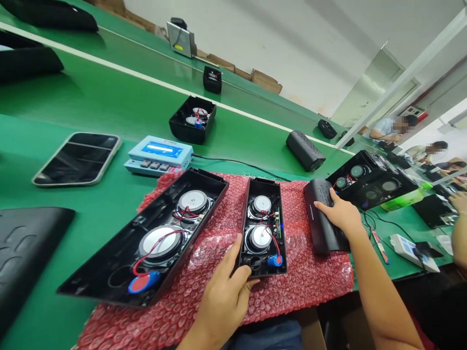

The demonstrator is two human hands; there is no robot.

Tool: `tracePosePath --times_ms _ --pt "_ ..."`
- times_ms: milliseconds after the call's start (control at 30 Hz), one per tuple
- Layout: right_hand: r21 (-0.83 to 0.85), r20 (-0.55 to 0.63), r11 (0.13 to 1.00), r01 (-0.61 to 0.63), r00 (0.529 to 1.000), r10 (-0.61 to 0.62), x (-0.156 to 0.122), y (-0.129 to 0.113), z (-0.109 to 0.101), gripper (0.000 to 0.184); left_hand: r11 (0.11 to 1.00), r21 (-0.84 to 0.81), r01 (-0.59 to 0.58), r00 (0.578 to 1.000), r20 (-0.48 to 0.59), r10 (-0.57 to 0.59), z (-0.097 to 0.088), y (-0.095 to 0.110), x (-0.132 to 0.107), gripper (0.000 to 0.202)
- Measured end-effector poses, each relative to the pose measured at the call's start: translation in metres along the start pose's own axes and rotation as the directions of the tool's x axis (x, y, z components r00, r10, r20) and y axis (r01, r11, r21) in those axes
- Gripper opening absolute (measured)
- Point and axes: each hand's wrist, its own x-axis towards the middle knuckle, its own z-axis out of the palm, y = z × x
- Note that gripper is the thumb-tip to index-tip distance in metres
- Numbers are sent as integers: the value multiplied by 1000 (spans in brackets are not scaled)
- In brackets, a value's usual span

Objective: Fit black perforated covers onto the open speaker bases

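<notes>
My left hand (pixel 228 287) grips the near end of an open speaker housing (pixel 283 253), its fingers at the side and bottom edge. Inside it are two round drivers, red wires, a blue cylindrical battery (pixel 275 261) and a circuit board with a small blue light. To its left lies a second open speaker housing (pixel 109 265), also with two drivers and a blue battery. Over a closed black speaker (pixel 316 231) on the right, my right hand (pixel 341 214) is wrapped, thumb and fingers on its top. All three rest on red bubble wrap (pixel 219 248).
A light-blue device with a screen (pixel 160 150) and a phone (pixel 78 159) lie behind on the left. Other speaker parts (pixel 193 121) sit on the green conveyor (pixel 120 87). More open housings (pixel 365 172) stand on the right, near a co-worker's arm (pixel 460 233). Several people work farther off.
</notes>
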Motion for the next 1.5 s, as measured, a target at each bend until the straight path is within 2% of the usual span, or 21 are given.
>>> tracePosePath --times_ms 433,967,1267,1500 --pt "10 -27 1000 17 1000 -16 2 2 0 81 1000 -12 19 1000 14 -19 -2 2 2 19" --pt "-18 -15 1000 0 1000 -1 2 3 -1 82 996 -78 38 998 48 -34 -4 5 3 20" --pt "-40 -43 999 -28 999 26 -1 -1 2 80 992 -111 54 998 32 -51 -2 4 0 19" --pt "-30 -60 999 -40 997 38 -4 -1 3 77 988 -139 71 996 62 -63 -4 4 0 18"
